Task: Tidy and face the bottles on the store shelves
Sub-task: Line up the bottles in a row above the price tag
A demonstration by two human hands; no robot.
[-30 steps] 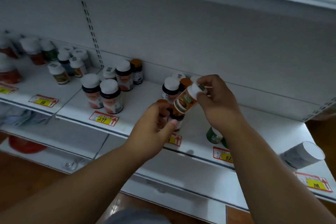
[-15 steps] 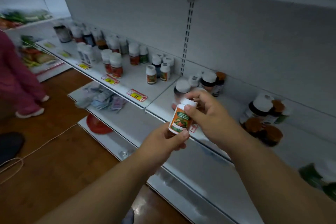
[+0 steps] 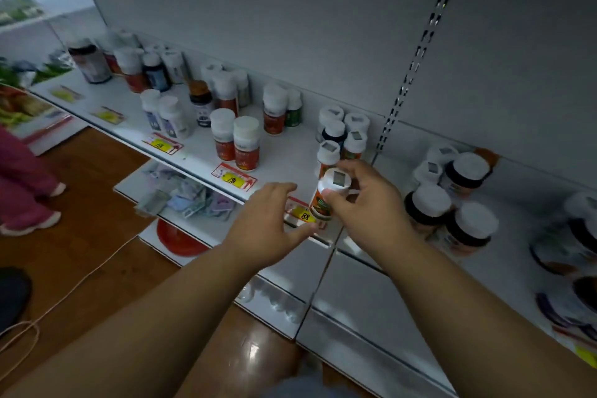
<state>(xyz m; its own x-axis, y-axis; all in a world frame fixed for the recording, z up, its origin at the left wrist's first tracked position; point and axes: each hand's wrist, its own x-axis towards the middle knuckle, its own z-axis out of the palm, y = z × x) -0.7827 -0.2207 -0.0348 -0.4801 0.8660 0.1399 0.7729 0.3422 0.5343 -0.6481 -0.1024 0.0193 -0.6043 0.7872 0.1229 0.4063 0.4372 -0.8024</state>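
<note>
Fingers (image 3: 332,195) of the right hand (image 3: 365,200) are being curled round the white cap of an orange-labelled bottle (image 3: 324,199); the bottle is being held upright at the front edge of the white shelf (image 3: 200,152), just beside the yellow "88" price tag (image 3: 303,215). Left hand (image 3: 266,223) is being kept relaxed and spread at 9 o'clock of the bottle, nothing being gripped, thumb pointing toward the tag. At 12 o'clock of the held bottle a tight cluster of white-capped bottles (image 3: 344,136) is standing against the back panel. At 10 o'clock a pair of red-labelled bottles (image 3: 235,142) is standing side by side behind the "18" price tag (image 3: 234,178). At 3 o'clock dark bottles with white caps (image 3: 452,203) are being blurred on the next bay. On the lower shelf at 8 o'clock, small packets (image 3: 193,200) are lying loose. Pink trousers and a shoe (image 3: 29,200) of another person are being seen far at 9 o'clock on the wooden floor (image 3: 80,255).
</note>
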